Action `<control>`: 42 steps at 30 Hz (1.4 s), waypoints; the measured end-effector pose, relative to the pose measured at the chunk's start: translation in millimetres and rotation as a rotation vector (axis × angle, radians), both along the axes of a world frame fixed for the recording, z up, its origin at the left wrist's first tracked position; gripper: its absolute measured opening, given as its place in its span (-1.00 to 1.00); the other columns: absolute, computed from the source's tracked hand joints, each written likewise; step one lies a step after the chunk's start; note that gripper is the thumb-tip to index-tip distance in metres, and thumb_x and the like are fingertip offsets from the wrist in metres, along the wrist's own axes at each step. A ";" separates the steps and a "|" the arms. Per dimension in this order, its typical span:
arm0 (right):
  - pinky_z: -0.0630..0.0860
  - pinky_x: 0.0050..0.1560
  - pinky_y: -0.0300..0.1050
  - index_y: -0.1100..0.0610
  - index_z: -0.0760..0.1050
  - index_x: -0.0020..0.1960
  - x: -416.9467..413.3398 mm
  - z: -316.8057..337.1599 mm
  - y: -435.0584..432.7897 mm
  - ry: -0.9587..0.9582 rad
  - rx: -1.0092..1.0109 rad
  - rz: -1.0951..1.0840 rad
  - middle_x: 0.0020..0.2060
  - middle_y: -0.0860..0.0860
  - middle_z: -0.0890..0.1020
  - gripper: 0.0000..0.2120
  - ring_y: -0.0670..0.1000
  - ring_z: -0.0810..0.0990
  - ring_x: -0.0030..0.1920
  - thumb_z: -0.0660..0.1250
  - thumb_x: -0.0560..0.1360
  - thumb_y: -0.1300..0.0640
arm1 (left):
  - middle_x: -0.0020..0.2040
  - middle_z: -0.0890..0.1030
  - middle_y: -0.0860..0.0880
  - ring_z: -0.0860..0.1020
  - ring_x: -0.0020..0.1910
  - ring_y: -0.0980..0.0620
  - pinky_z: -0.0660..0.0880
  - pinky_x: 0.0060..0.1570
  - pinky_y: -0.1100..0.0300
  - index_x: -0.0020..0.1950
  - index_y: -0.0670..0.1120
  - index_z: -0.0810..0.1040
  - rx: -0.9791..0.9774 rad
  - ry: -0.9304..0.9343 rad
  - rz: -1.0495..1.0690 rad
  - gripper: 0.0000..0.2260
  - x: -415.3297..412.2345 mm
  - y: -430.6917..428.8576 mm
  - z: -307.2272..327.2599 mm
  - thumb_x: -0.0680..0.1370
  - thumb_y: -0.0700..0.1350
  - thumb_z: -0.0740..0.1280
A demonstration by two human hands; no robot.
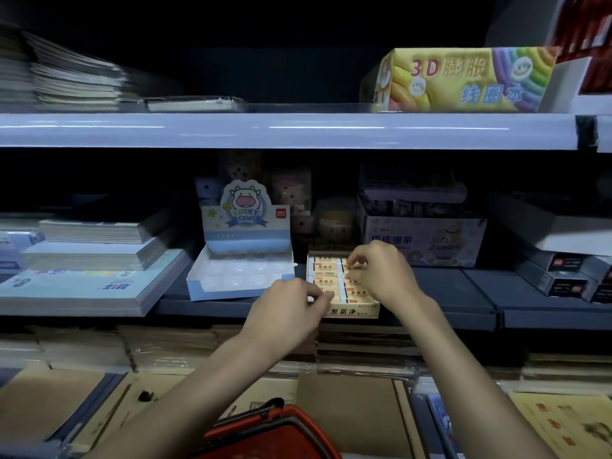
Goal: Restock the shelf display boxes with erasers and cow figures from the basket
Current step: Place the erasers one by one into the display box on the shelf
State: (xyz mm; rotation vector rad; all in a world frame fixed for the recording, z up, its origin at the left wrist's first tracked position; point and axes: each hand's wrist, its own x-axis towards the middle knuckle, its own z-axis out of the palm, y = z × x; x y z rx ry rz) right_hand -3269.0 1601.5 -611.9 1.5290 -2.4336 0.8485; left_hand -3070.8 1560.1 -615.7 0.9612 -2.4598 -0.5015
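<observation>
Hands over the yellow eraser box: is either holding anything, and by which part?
Left hand pinches a small pale eraser by its end at the yellow cardboard eraser box. Right hand: fingertips on the packed erasers; grip cannot be told.

Both my bare forearms reach forward and up, converging. My left hand is curled, thumb and fingertips pinched together at its right side. My right hand sits slightly higher, fingers bent downward, thumb and forefinger nipped close.
</observation>
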 end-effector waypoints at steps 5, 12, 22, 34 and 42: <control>0.59 0.02 -0.16 -0.07 0.73 -0.03 21.4 22.2 13.1 -0.312 -0.166 0.163 -0.12 -0.18 0.71 -0.94 -0.19 0.64 -0.03 0.48 0.53 0.06 | -0.17 0.70 -0.17 0.64 -0.26 -0.15 0.37 -0.56 0.21 0.09 -0.10 0.73 1.030 0.652 0.060 -0.43 14.8 4.8 28.6 0.66 0.30 0.12; 0.63 0.01 -0.06 -0.13 0.72 0.01 68.6 44.1 34.4 -0.438 -0.022 0.504 -0.14 -0.12 0.71 -0.74 -0.12 0.67 -0.12 0.58 0.35 -0.15 | -0.19 0.63 -0.24 0.54 -0.33 -0.09 0.42 -0.25 0.14 0.05 -0.35 0.56 1.588 0.946 -0.020 -0.46 14.9 11.7 51.3 0.64 0.15 0.17; 0.50 -0.17 -0.20 -0.06 0.69 -0.02 63.7 34.9 43.8 -0.369 0.050 0.530 -0.15 -0.12 0.69 -0.79 -0.22 0.55 -0.27 0.62 0.38 0.03 | -0.33 0.65 -0.19 0.64 -0.46 -0.06 0.64 -0.41 0.11 -0.02 -0.27 0.53 1.434 0.740 0.122 -0.79 6.9 23.0 47.7 0.63 -0.24 0.13; 0.64 -0.15 -0.04 0.04 0.64 -0.05 53.4 36.0 41.4 -0.646 -0.221 0.388 -0.16 0.00 0.73 -0.72 -0.05 0.69 -0.19 0.66 0.33 0.04 | -0.11 0.68 -0.23 0.70 -0.30 -0.09 0.66 -0.38 0.04 0.13 -0.23 0.60 1.242 0.785 0.117 -0.75 -4.3 10.7 44.0 0.69 -0.06 0.27; 0.72 -0.18 -0.03 0.11 0.57 0.05 28.6 21.6 6.3 -0.648 -0.238 0.087 -0.19 0.08 0.73 -0.94 -0.06 0.73 -0.36 0.37 0.60 0.23 | -0.33 0.64 -0.01 0.57 -0.46 0.11 0.54 -0.50 0.16 0.01 0.02 0.71 0.345 0.243 0.044 -0.90 1.2 -9.4 9.7 0.61 -0.07 0.39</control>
